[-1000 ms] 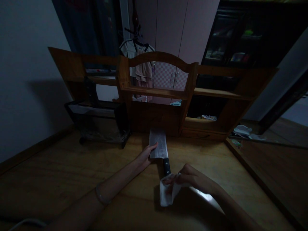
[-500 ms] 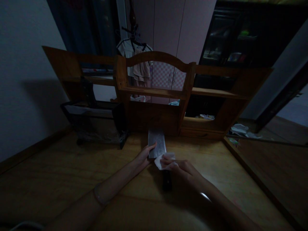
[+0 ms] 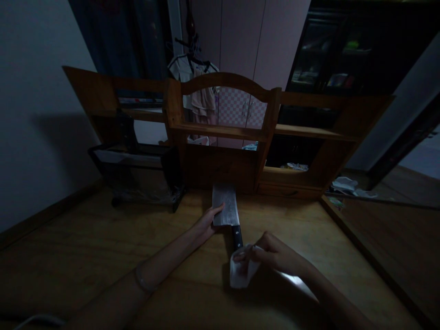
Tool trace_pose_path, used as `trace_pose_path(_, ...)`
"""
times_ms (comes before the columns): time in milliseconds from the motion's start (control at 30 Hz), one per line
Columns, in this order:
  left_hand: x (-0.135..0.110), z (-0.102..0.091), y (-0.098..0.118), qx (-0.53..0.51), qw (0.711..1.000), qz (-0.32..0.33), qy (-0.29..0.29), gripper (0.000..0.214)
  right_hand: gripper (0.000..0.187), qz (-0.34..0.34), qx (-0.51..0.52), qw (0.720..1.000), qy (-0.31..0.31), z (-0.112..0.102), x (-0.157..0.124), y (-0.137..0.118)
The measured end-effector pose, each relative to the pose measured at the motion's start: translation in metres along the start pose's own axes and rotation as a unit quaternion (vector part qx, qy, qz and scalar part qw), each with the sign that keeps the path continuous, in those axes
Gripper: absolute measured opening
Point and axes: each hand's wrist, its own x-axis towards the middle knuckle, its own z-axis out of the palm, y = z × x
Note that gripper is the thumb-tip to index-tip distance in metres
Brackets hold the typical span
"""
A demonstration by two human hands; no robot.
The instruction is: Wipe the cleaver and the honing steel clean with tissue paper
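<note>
A cleaver (image 3: 224, 211) is held above the wooden table, its broad metal blade pointing away from me and its black riveted handle toward me. My left hand (image 3: 210, 221) grips the blade's left edge, thumb on top and the other fingers hidden beneath. In my right hand (image 3: 271, 252) is a white tissue (image 3: 242, 274), pinched against the lower end of the handle. The tissue covers the handle's end and hangs down toward the table.
A wooden table (image 3: 137, 238) spreads beneath my hands. At its back stands a wooden shelf unit (image 3: 220, 133) with a small drawer (image 3: 283, 190). On the left sits a black knife rack (image 3: 137, 174) with a dark handle sticking up. A white cable (image 3: 37, 317) lies at the lower left.
My right hand has moved the tissue toward me, from the bottom of the blade down to the handle's end. The upper handle is now uncovered. My left hand keeps its hold on the blade.
</note>
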Motion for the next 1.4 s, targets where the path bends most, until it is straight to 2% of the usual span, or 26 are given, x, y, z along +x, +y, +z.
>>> trace_pose_path(100,0.003,-0.002,-0.002,0.0,1.0,0.003,-0.008,0.029,0.04,0.024,0.047,0.998,0.038,-0.003,-0.001,0.008)
trace_pose_path(200,0.007,-0.004,-0.004,-0.004,1.0,0.006,-0.021,0.027,0.045,-0.012,0.058,0.987,0.15,-0.008,0.001,0.016)
trace_pose_path(267,0.008,-0.005,-0.005,-0.002,1.0,0.005,-0.003,0.025,0.044,-0.042,0.027,0.976,0.211,-0.008,0.003,0.02)
trace_pose_path(333,0.01,-0.006,-0.005,0.005,1.0,0.004,0.008,0.024,0.041,-0.053,-0.027,0.972,0.228,-0.005,0.006,0.02)
trace_pose_path(467,0.01,-0.009,-0.006,0.015,1.0,0.009,-0.015,0.025,0.034,-0.053,-0.14,0.977,0.15,0.005,0.011,0.013)
trace_pose_path(600,0.006,-0.006,-0.004,0.01,1.0,-0.004,-0.024,0.026,0.034,-0.089,-0.217,0.968,0.088,0.007,0.011,0.002)
trace_pose_path(733,0.0,0.0,-0.001,0.003,1.0,-0.008,-0.007,0.024,0.034,-0.11,-0.215,0.969,0.056,0.004,0.01,-0.004)
trace_pose_path(867,0.0,0.001,0.0,-0.009,1.0,-0.003,0.005,0.025,0.031,-0.099,-0.217,0.97,0.05,0.004,0.006,-0.006)
trace_pose_path(1000,0.006,-0.003,-0.003,-0.01,1.0,0.003,0.005,0.027,0.027,-0.084,-0.197,0.977,0.018,0.003,-0.004,-0.014)
trace_pose_path(1200,0.01,-0.008,-0.005,-0.013,1.0,0.012,-0.007,0.03,0.022,-0.049,-0.145,0.983,-0.104,-0.011,-0.019,-0.029)
trace_pose_path(1267,0.009,-0.008,-0.006,-0.009,1.0,0.008,-0.017,0.031,0.028,-0.047,-0.139,0.988,-0.058,-0.01,-0.015,-0.025)
trace_pose_path(1300,0.008,-0.009,-0.006,-0.005,1.0,0.006,-0.026,0.031,0.031,-0.054,-0.146,0.988,0.002,-0.008,-0.011,-0.021)
trace_pose_path(1333,0.007,-0.009,-0.006,-0.003,0.999,0.007,-0.036,0.032,0.033,-0.072,-0.166,0.98,0.088,-0.004,-0.007,-0.016)
trace_pose_path(1367,0.007,-0.009,-0.006,-0.002,0.999,0.011,-0.045,0.032,0.035,-0.078,-0.193,0.967,0.147,0.0,-0.002,-0.01)
trace_pose_path(1400,0.007,-0.01,-0.006,0.0,0.999,0.015,-0.051,0.033,0.037,-0.083,-0.218,0.957,0.171,0.004,0.002,-0.005)
